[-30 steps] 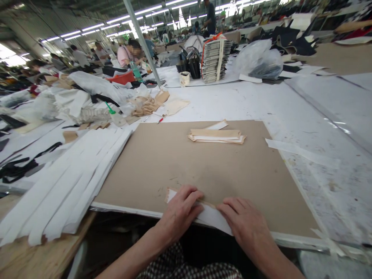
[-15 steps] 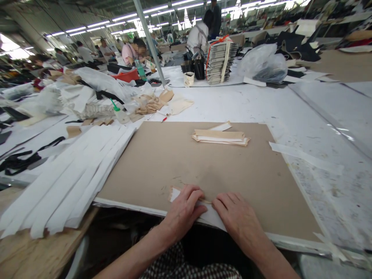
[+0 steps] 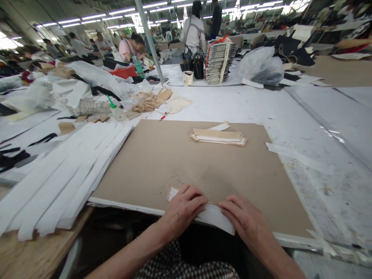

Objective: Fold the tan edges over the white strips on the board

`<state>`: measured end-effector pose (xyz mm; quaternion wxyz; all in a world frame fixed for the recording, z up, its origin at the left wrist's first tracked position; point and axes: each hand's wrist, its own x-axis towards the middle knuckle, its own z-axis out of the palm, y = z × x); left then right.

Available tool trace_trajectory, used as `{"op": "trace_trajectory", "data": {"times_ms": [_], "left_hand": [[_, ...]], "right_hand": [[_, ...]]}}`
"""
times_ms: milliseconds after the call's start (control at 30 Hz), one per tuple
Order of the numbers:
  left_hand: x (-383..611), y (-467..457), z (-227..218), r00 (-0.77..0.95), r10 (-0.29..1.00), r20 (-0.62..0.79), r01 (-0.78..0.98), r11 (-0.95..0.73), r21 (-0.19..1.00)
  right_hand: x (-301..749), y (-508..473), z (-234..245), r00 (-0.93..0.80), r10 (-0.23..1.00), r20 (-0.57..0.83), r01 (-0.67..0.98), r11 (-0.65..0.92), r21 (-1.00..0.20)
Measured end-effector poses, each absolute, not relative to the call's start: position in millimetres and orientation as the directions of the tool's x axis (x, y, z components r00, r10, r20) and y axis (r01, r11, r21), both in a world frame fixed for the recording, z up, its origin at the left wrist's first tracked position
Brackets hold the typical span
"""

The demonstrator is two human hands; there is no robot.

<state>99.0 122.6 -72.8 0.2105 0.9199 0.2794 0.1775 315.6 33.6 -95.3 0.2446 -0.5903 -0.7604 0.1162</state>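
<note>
My left hand (image 3: pixel 183 211) and my right hand (image 3: pixel 242 219) rest palm down at the near edge of a tan cardboard board (image 3: pixel 180 162). Both press on a white strip with a tan edge (image 3: pixel 215 217), which lies across the board's edge and overhangs it. The fingers cover much of the strip, and its left end shows beyond my left hand. A small stack of tan and white strips (image 3: pixel 217 136) lies farther up the board, away from both hands.
A heap of long white strips (image 3: pixel 69 178) lies left of the board. A loose white strip (image 3: pixel 299 157) lies on the white table to the right. Beyond stand a glue bottle (image 3: pixel 116 113), a tied stack of pieces (image 3: pixel 219 62) and a plastic bag (image 3: pixel 261 66). Co-workers stand and sit farther back.
My right hand has slid slightly rightward along the strip, away from my left hand. The view has also shifted a little, showing more of the room at the top.
</note>
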Motion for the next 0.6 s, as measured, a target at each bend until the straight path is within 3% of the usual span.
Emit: {"op": "trace_trajectory", "data": {"times_ms": [167,433,600], "left_hand": [[97.3,122.3,-76.2,0.804,0.545,0.237,0.421,-0.803,0.422],[91.1,122.9,-71.7,0.893,0.419,0.165,0.373,-0.894,0.249],[95.7,118.4,-68.0,0.884,0.442,0.151,0.41,-0.89,0.199]], "right_hand": [[317.3,30.4,-94.5,-0.214,0.944,0.251,0.85,0.307,-0.429],[315.1,28.0,-93.7,-0.32,0.878,0.355,0.891,0.406,-0.202],[310.7,27.1,-94.1,-0.352,0.875,0.334,0.905,0.409,-0.12]]}}
